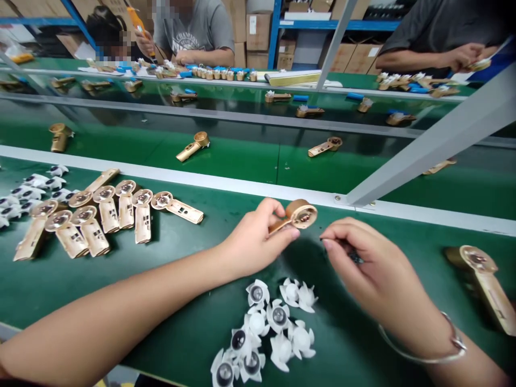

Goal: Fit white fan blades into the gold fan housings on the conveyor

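My left hand (262,236) is closed around the handle of a gold fan housing (302,214), whose round open head faces up and to the right. Just to its right, my right hand (371,269) pinches something small and dark at the fingertips. More dark bits show inside the curled fingers, too small to name. Below both hands lies a loose group of white fan blades (278,317), some with their dark hubs facing up. Another gold fan housing (484,279) rests on the green table to the right of my right hand.
Several gold housings (107,209) lie at the left beside more white fan blades (28,193). A white rail (242,184) and slanted post (435,129) border a green conveyor (250,161) carrying spaced housings. Two people work across it, one holding an orange electric screwdriver (136,21).
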`<state>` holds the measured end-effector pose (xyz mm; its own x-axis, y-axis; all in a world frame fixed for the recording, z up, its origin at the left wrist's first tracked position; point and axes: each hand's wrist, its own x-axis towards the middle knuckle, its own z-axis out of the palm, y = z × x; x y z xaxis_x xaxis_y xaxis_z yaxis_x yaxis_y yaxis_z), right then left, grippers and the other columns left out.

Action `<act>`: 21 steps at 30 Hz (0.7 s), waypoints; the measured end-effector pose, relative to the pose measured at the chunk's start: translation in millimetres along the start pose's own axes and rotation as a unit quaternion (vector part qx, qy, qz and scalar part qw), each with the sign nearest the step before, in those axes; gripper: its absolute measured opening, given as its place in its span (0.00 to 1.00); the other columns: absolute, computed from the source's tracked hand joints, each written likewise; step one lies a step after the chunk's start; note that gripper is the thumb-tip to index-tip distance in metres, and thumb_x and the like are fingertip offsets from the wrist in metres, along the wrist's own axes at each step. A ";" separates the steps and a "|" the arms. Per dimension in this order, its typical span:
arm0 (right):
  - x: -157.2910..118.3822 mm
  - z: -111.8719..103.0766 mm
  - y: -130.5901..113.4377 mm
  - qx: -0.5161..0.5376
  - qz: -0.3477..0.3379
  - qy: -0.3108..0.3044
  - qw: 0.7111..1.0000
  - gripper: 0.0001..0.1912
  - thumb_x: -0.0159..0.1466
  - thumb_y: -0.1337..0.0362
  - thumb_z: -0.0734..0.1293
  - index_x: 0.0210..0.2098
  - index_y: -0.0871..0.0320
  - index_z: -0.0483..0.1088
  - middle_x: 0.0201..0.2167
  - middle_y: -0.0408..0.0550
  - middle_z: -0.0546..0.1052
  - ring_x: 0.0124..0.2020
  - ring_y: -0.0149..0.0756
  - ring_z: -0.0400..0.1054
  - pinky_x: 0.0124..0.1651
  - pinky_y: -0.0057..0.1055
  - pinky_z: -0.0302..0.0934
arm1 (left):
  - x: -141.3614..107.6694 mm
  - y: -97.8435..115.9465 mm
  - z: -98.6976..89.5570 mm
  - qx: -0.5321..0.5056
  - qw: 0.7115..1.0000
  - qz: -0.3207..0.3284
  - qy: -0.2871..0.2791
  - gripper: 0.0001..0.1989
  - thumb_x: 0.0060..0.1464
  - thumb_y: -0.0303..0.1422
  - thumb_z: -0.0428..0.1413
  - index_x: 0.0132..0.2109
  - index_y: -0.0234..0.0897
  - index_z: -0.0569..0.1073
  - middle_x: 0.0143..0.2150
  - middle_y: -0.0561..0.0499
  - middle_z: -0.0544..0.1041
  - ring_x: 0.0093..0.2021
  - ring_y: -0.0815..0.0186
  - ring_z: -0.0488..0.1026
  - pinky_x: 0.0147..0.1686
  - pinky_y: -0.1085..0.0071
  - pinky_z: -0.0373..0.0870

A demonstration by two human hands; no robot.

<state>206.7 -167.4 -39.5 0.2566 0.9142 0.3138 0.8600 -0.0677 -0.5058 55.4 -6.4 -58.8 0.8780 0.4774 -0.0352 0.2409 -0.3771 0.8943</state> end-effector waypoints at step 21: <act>-8.6 10.5 23.7 -0.153 -0.095 -0.065 0.982 0.05 0.69 0.68 0.60 0.38 0.58 0.66 0.37 0.53 0.72 0.39 0.44 0.67 0.43 0.42 0.63 | 14.4 -4.1 -13.9 0.011 1.000 -0.012 0.007 0.14 0.63 0.35 0.50 0.53 0.36 0.68 0.30 0.54 0.70 0.26 0.69 0.67 0.30 0.70 0.67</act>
<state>220.2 -172.6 -62.5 0.0375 0.9636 0.2647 0.9841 0.0104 -0.1772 61.3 13.0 -56.8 0.8665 0.4966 -0.0503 0.2705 -0.3826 0.8834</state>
